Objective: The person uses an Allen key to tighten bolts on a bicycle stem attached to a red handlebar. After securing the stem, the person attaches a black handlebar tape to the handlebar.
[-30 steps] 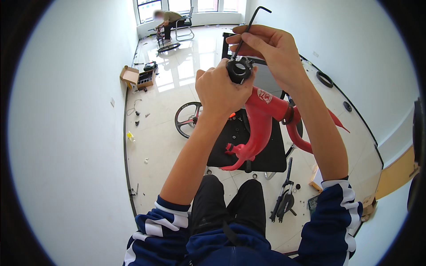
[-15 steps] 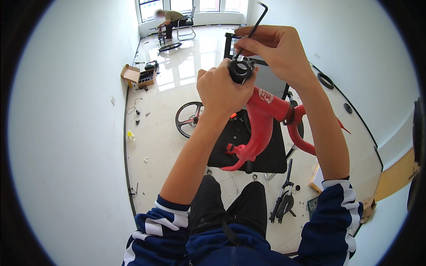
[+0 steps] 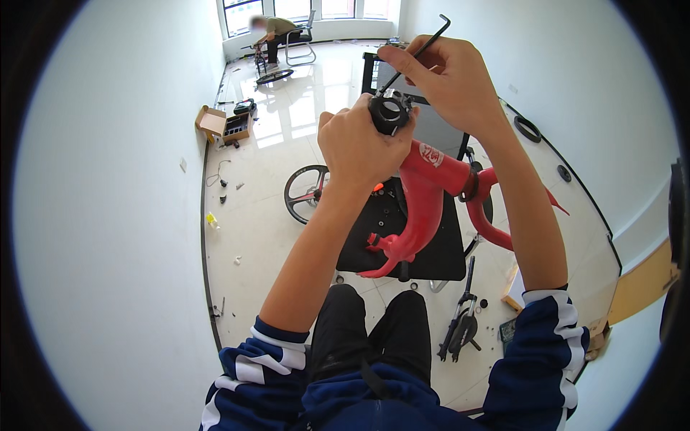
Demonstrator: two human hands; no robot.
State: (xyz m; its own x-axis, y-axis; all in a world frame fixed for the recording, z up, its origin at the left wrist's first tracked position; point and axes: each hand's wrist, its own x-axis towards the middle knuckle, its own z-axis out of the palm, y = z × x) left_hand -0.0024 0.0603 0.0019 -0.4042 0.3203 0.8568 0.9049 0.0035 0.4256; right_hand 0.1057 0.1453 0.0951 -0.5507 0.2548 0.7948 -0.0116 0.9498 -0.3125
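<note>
My right hand (image 3: 453, 79) pinches a black hex key (image 3: 413, 61) between thumb and fingers. Its bent end points up, and the lower tip meets a bolt on a black round clamp (image 3: 389, 113). My left hand (image 3: 363, 144) is wrapped around that clamp from the left, at the upper end of a red bicycle frame (image 3: 424, 201). The clamp's open bore faces me. Beneath my hands the frame hangs tilted over a black chair seat (image 3: 442, 248), one curved red tube running toward me and another passing behind my right forearm.
A spoked wheel (image 3: 287, 194) lies left of the seat. On the floor at right are a suspension fork (image 3: 460, 323) and a tyre (image 3: 527, 130). An opened cardboard box (image 3: 212, 118) stands by the left wall. Farther back, a person (image 3: 277, 30) bends over a bicycle.
My right hand has opened its grip slightly and shifted, and the hex key's bent end has swung right and tilted lower. The left hand and clamp have stayed almost still.
</note>
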